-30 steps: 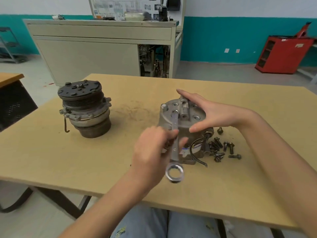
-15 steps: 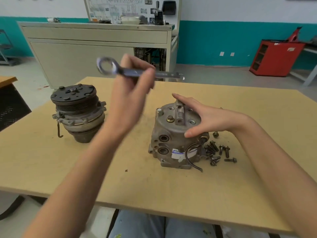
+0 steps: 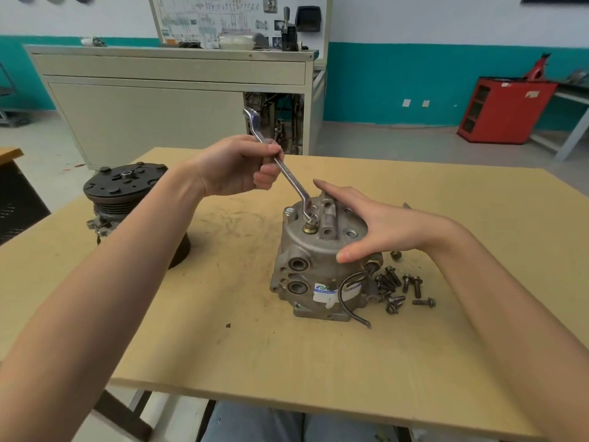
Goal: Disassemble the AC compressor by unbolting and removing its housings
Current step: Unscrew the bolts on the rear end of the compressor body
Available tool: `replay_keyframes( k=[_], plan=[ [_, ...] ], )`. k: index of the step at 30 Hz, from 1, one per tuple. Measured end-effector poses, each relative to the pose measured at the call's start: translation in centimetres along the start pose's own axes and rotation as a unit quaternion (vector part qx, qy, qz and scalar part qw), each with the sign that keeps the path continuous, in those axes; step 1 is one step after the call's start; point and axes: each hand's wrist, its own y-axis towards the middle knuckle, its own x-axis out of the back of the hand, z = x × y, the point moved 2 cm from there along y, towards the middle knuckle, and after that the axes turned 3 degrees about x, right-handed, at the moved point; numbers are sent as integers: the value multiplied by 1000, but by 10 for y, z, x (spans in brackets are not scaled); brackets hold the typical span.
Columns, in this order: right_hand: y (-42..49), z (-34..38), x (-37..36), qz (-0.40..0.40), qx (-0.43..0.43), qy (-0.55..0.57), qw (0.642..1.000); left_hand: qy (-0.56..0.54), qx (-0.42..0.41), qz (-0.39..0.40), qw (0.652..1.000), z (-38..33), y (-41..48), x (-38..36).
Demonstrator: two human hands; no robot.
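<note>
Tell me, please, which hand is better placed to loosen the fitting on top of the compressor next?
Left. The left hand grips the wrench, whose lower end appears seated on the brass fitting atop the compressor. The right hand lies flat on its top, probably steadying it.

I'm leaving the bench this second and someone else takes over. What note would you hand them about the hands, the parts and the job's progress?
Left hand grips the wrench, its lower end set on a bolt atop the compressor.
Right hand lies flat on the compressor's top, steadying it.
Loose bolts lie on the table right of it; a second compressor stands far left.
Done: several bolts out.
Left: this bolt, then lift off the housings.
</note>
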Motion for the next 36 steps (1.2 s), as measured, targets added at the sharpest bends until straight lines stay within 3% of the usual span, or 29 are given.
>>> replay_keyframes(
  k=[5, 12, 18, 22, 36],
  plan=[
    [-1, 1, -1, -1, -2, -7, 1000, -51, 59, 72, 994, 13, 12, 1],
    [-3, -1, -1, -11, -3, -10, 1000, -6, 103, 68, 992, 25, 48, -9],
    [-3, 1, -1, -10, -1, -12, 1000, -107, 74, 109, 985, 54, 44, 6],
    [-3, 2, -1, -10, 0, -16, 1000, -109, 23, 120, 986, 50, 43, 12],
    [-5, 5, 0, -8, 0, -28, 1000, -20, 20, 22, 999, 29, 45, -6]
  ],
)
